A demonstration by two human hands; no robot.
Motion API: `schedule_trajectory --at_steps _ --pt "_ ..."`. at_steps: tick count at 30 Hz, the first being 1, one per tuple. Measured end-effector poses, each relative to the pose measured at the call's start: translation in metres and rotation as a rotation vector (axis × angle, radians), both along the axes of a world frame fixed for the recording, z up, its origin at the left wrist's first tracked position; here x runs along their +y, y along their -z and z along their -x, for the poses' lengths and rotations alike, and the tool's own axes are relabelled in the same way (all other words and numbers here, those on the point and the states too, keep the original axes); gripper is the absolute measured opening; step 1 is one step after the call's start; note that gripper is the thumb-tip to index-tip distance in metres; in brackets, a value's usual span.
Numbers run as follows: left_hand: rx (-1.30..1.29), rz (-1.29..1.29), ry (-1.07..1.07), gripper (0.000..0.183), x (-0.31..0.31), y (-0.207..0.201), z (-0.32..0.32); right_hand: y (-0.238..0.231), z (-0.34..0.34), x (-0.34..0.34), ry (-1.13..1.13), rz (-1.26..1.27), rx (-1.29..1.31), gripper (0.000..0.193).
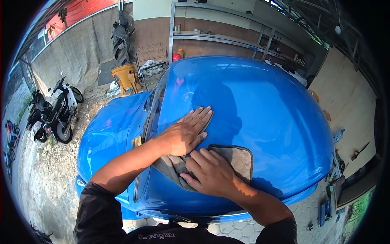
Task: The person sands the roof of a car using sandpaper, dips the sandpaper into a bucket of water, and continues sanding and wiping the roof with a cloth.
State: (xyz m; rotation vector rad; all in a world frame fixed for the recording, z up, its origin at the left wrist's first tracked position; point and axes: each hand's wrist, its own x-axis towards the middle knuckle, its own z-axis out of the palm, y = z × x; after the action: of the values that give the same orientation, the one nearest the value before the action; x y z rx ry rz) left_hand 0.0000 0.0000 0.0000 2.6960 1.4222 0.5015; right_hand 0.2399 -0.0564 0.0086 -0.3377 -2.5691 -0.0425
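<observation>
from my remote view, the left hand (pixel 189 132) is lying flat, nearly fully open, covering most of a thin pad (pixel 208 123) on the blue car roof (pixel 276 122); only its edge is showing. the right hand (pixel 209 171) is half curling over a grey cloth (pixel 237 158) spread beside it; i'm not managing to tell whether those fingers are gripping. the windshield (pixel 156 103) is mostly hiding from me.

On the rounded blue car roof (pixel 276 118), the left hand (pixel 185 133) lies flat over a small brownish pad (pixel 208 122) while the right hand (pixel 213 173), fingers curled, grips a dark-edged grey cloth (pixel 239 160), with a motorcycle (pixel 60 113) and a yellowish-brown chair (pixel 124 75) to the left and a metal-framed shelf (pixel 211 38) behind.
</observation>
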Motion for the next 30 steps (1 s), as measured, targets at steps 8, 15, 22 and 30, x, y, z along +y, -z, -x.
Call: schedule_trajectory --at_steps 8,15,22,30 --pt "-0.052 0.112 -0.454 0.080 0.161 -0.019 0.052 -0.002 0.005 -0.003 -0.067 0.071 0.049 0.035" --pt "-0.021 0.135 -0.499 0.086 0.143 -0.023 0.046 0.003 0.005 0.000 -0.073 0.129 0.107 0.035" --pt "-0.032 0.093 -0.312 0.094 0.071 -0.010 0.040 -0.002 -0.001 -0.009 -0.037 0.109 0.026 0.033" --pt "-0.141 0.229 -0.663 0.104 0.236 -0.015 0.118 0.000 0.003 -0.006 -0.085 0.221 0.067 0.032"
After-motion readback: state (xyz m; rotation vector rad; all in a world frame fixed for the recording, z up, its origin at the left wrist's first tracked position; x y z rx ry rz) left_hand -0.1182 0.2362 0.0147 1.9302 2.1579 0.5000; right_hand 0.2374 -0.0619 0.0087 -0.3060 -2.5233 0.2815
